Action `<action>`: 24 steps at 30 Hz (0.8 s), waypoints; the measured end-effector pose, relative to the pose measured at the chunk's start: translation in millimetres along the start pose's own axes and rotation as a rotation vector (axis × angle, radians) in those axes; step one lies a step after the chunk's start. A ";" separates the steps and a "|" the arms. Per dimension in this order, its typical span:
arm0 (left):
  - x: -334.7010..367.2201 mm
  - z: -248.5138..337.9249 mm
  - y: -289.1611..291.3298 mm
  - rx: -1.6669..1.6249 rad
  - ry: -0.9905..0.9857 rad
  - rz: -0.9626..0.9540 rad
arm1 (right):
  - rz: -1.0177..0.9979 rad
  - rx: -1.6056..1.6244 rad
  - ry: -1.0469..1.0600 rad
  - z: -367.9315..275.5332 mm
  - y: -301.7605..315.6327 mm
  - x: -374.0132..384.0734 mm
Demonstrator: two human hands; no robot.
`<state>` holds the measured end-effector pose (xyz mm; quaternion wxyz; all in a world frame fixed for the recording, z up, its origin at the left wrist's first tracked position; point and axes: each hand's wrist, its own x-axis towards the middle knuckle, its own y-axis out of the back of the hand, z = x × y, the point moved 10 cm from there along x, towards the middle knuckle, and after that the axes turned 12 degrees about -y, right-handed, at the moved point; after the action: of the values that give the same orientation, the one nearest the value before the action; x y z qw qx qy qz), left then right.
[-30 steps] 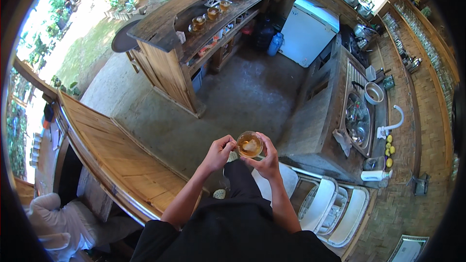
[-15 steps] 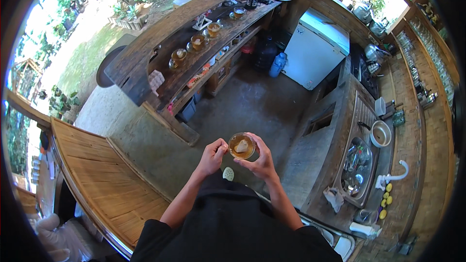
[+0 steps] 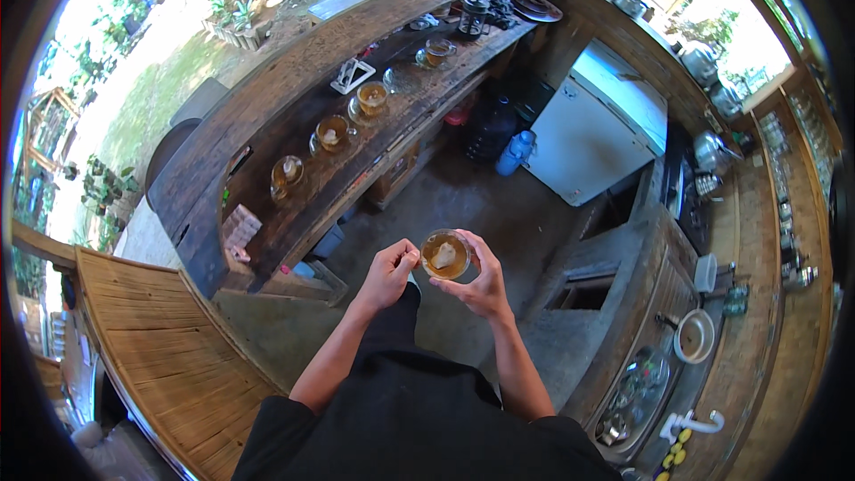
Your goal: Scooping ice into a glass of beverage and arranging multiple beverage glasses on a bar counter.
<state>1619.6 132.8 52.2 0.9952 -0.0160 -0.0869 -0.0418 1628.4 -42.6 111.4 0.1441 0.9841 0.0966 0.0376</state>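
Observation:
Between my hands, in front of my body, is a clear glass cup (image 3: 445,255) of amber tea with a pale tea bag in it. My left hand (image 3: 388,276) is closed at the cup's left side, where the handle is mostly hidden by the fingers. My right hand (image 3: 482,283) curves round the other side, thumb near the front and fingers behind. Similar cups of amber drink stand in a row on the wooden counter ahead left: a near cup (image 3: 286,176), a second (image 3: 332,134), a third (image 3: 372,98) and a far one (image 3: 437,53).
A glass saucer (image 3: 403,79) and a white stand (image 3: 353,76) rest on the counter (image 3: 209,156). Ahead right is a white refrigerator (image 3: 588,138) with a blue jug (image 3: 516,153) beside it. A pan (image 3: 694,337) sits by the sink (image 3: 634,401) on the right.
I have moved forward, so the counter and its cups now appear nearer. The cup stays in both hands, held much the same way.

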 end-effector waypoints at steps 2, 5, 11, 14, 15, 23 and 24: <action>40.0 -9.3 8.9 0.008 -0.007 0.011 | -0.051 0.005 -0.047 6.3 2.3 47.2; 104.4 -18.4 24.8 0.065 -0.051 0.082 | -0.094 -0.006 -0.047 14.2 9.1 115.6; 212.3 -26.6 53.6 0.146 -0.033 0.243 | -0.169 0.012 -0.003 23.5 18.9 252.0; 257.4 -26.4 63.4 0.212 -0.058 0.331 | -0.250 0.017 -0.009 34.6 19.4 317.6; 271.7 -30.8 66.4 0.220 -0.054 0.357 | -0.288 0.011 -0.014 39.9 17.9 340.4; 344.0 -53.0 80.6 0.476 -0.105 0.663 | -0.633 -0.050 0.056 53.5 -6.0 481.5; 349.2 -56.8 81.7 0.490 -0.083 0.740 | -0.700 -0.081 0.102 52.3 -12.1 493.6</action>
<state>1979.1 183.9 55.2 0.9132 0.1887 -0.1226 0.3398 2114.5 53.5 80.6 0.1822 0.8817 0.4335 0.0386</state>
